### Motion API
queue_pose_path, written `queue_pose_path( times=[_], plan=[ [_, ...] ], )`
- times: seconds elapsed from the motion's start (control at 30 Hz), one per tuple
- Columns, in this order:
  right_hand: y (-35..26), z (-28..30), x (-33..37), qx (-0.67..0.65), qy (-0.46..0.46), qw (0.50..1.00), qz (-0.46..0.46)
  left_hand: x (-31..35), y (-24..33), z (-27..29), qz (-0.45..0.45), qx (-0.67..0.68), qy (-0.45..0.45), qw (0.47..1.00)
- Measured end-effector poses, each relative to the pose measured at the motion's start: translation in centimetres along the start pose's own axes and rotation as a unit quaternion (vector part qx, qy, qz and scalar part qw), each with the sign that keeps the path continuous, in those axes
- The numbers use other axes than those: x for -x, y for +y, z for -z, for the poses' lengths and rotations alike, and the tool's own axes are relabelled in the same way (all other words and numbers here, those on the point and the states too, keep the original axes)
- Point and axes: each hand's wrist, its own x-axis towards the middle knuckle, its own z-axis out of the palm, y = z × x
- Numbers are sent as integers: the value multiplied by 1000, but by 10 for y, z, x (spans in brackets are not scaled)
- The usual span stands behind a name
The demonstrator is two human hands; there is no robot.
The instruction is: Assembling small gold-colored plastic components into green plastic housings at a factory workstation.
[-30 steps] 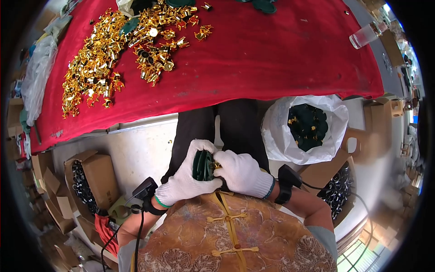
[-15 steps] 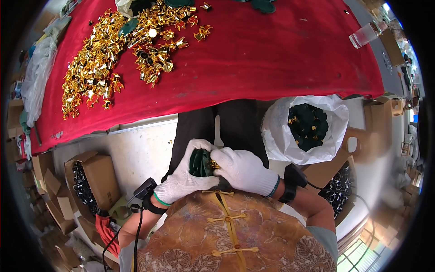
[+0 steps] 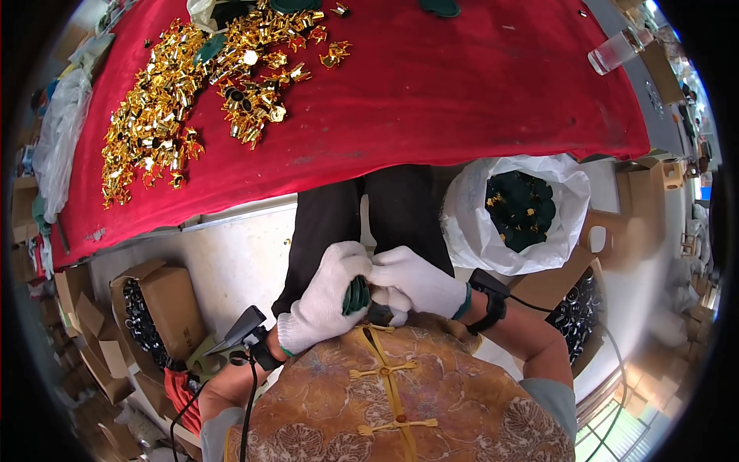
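Note:
Both my hands wear white knitted gloves and meet in front of my lap. My left hand is closed around a dark green ridged piece, whose layered edges show between the palm and fingers. Close against its right side, my right hand has its fingers bent and pressed together. Whatever lies between those fingertips is hidden. On the red-covered table ahead lies a big heap of shiny gold pronged fittings, with a few dark green pieces among them.
Right of my knees stands a white plastic bag holding dark green scalloped pieces with gold bits. Cartons of dark shiny parts flank me, one at left, one at right. A clear glass bottle lies near the table's right edge.
My left hand has rolled over the green piece, so less of it shows. The right fingers have curled in closer, and the gold fitting seen at their tips is now out of sight.

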Motion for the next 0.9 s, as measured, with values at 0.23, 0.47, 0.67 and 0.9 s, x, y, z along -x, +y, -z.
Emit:
queue_pose_path(
  times=[0.23, 0.47, 0.67, 0.9],
  plan=[
    [-3, -28, 9, 551, 194, 720, 374, 6, 7, 13, 284, 343, 21, 895],
    [4, -34, 9, 518, 191, 795, 253, 7, 13, 2, 297, 411, 20, 862],
    [3, -26, 5, 56, 139, 977, 153, 2, 7, -7, 97, 142, 32, 985],
    [1, -21, -4, -21, 96, 987, 129, -6, 1, -5, 48, 12, 42, 998]
  ],
)
